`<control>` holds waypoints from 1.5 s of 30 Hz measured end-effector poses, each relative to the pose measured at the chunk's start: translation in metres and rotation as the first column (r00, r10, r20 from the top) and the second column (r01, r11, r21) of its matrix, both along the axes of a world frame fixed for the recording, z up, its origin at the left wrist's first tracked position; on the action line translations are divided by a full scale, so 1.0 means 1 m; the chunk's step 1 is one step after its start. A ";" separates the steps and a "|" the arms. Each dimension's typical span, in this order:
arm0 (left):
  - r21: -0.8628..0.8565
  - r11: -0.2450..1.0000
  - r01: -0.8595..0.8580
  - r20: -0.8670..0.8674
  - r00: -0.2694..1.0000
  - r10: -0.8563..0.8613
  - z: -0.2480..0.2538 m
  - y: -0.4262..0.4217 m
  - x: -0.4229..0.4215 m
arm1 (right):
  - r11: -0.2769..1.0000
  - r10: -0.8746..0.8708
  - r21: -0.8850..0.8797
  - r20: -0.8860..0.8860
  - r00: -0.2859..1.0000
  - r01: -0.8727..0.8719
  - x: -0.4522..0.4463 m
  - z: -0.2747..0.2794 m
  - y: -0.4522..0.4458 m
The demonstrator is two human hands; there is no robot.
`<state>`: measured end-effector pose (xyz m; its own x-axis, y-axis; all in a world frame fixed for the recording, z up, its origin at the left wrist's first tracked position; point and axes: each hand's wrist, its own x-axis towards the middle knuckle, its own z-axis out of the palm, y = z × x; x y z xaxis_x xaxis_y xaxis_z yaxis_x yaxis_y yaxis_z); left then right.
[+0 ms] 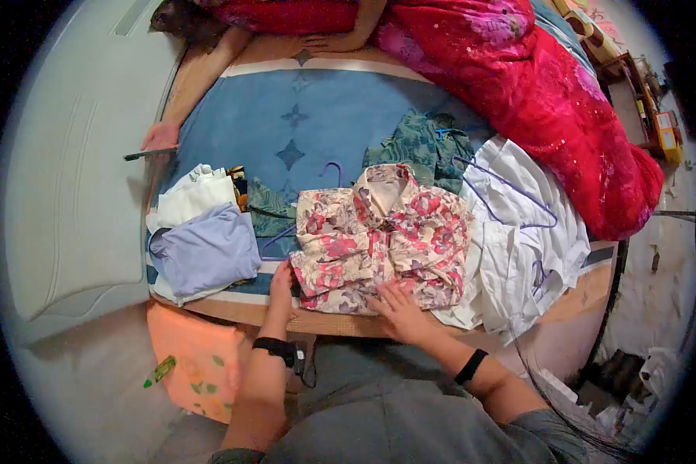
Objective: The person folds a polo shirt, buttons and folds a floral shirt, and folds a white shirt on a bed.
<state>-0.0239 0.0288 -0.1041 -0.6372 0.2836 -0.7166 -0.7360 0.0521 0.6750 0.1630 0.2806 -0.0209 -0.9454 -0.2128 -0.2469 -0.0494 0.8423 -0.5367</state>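
Observation:
A floral shirt [421,251] in cream, red and purple lies folded, collar away from me, near the bed's front edge. My right hand [400,309] rests on its lower front with the fingers spread. At the shirt's left edge is my left hand [282,288], upright, its fingertips by the fabric; whether they grip it is unclear. Purple hangers [280,235] show just left of the shirt. Green patterned clothes [417,148] lie behind it. To the right are white garments [522,232] with a purple hanger [510,189] on top.
Folded light purple [209,247] and white clothes [197,192] are stacked at the left on the blue bed sheet [243,116]. Behind, another person lies under a red blanket [510,85], one hand [161,138] holding a phone [148,153]. An orange cloth [197,359] hangs at front left.

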 end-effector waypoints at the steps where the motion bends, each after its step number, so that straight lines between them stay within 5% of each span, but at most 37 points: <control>1: -0.002 1.000 0.002 -0.005 1.000 -0.002 0.002 0.008 -0.005 | 1.000 -0.002 -0.002 -0.005 1.000 0.002 -0.004 0.002 -0.006; 3: -0.087 0.983 0.163 0.031 0.986 -0.161 0.011 0.031 -0.011 | 0.993 -0.021 -0.116 -0.019 1.000 0.018 -0.022 0.009 -0.020; 4: -0.230 0.914 0.335 -0.256 0.885 -0.389 0.023 0.042 -0.011 | 0.993 -0.022 -0.116 -0.029 0.999 0.018 -0.029 0.013 -0.024; 5: -0.209 0.928 0.309 -0.261 0.897 -0.358 0.007 0.038 -0.005 | 0.991 -0.023 -0.130 -0.047 0.999 0.017 -0.034 0.014 -0.030; 7: -0.461 0.813 0.355 -0.266 0.819 -0.508 0.026 0.049 -0.005 | 0.991 -0.049 -0.127 -0.015 0.999 0.047 -0.038 0.015 -0.039; 10: -0.347 0.895 0.280 -0.363 0.840 -0.403 -0.001 0.044 0.001 | 0.978 -0.057 -0.201 -0.040 0.998 0.047 -0.041 0.011 -0.043; 15: -0.361 0.883 0.301 -0.405 0.802 -0.439 0.054 0.083 0.013 | 0.956 -0.123 -0.276 -0.072 0.990 0.099 -0.052 0.024 -0.040; 17: -0.237 0.951 0.198 -0.432 0.855 -0.286 0.053 0.100 0.026 | 0.934 -0.222 -0.301 -0.070 0.973 0.191 -0.055 0.026 -0.043; 18: -0.110 0.980 0.163 -0.387 0.902 -0.194 0.071 0.111 0.028 | 0.931 -0.263 -0.285 -0.092 0.961 0.227 -0.057 0.023 -0.046; 19: 0.058 0.998 0.012 -0.154 0.988 -0.003 0.093 0.121 0.033 | 0.928 -0.301 -0.265 -0.115 0.947 0.263 -0.057 0.019 -0.047; 21: 0.303 0.939 -0.163 0.109 0.985 0.135 0.091 0.111 0.037 | 0.944 -0.300 -0.187 -0.152 0.942 0.271 -0.060 0.014 -0.045; 24: 0.483 0.820 -0.307 0.205 0.950 0.235 0.098 0.110 0.036 | 0.963 -0.253 -0.147 -0.214 0.944 0.224 -0.062 -0.005 -0.033; 27: 0.658 0.665 -0.352 0.383 0.918 0.107 0.068 0.101 0.023 | 0.957 -0.252 -0.231 -0.360 0.898 0.176 -0.062 -0.020 -0.023; 29: 0.636 0.647 -0.421 0.456 0.881 0.125 0.055 0.099 0.008 | 0.881 -0.370 -0.438 -0.395 0.841 0.181 -0.059 -0.031 -0.026; 30: 0.513 0.781 -0.355 0.341 0.920 0.194 0.050 0.105 -0.001 | 0.879 -0.375 -0.439 -0.393 0.840 0.187 -0.056 -0.019 -0.022; 32: 0.194 0.942 -0.275 0.069 0.961 0.266 0.069 0.140 -0.009 | 0.663 -0.623 -0.668 -0.240 0.744 0.339 -0.045 0.006 -0.011; 33: 0.192 0.943 -0.272 0.072 0.962 0.262 0.091 0.163 -0.009 | 0.661 -0.626 -0.667 -0.237 0.743 0.344 -0.037 0.007 -0.004; 35: 0.261 0.965 0.037 -0.230 0.973 0.025 0.119 0.202 -0.007 | 0.135 -0.681 -0.713 0.438 0.587 0.688 -0.014 0.008 0.012; 37: 0.189 0.949 0.254 -0.414 0.897 -0.158 0.125 0.238 0.007 | -0.326 -0.671 -0.787 0.583 0.459 0.523 0.005 0.026 0.038; 39: 0.350 0.815 0.462 -0.445 0.847 -0.289 0.118 0.267 0.027 | -0.368 -0.638 -0.675 0.683 0.355 0.640 0.041 -0.018 0.060; 42: 0.164 0.803 0.573 -0.566 0.721 -0.399 0.099 0.275 0.046 | -0.655 -0.530 -0.568 0.815 0.233 0.498 0.065 -0.013 0.094; 44: -0.345 0.729 0.591 -0.715 0.338 -0.612 0.073 0.255 0.048 | -0.671 -0.490 -0.503 0.852 0.184 0.545 0.073 -0.016 0.108; 45: -0.348 0.725 0.594 -0.712 0.336 -0.617 0.065 0.242 0.051 | -0.681 -0.444 -0.431 0.886 0.135 0.592 0.076 -0.020 0.111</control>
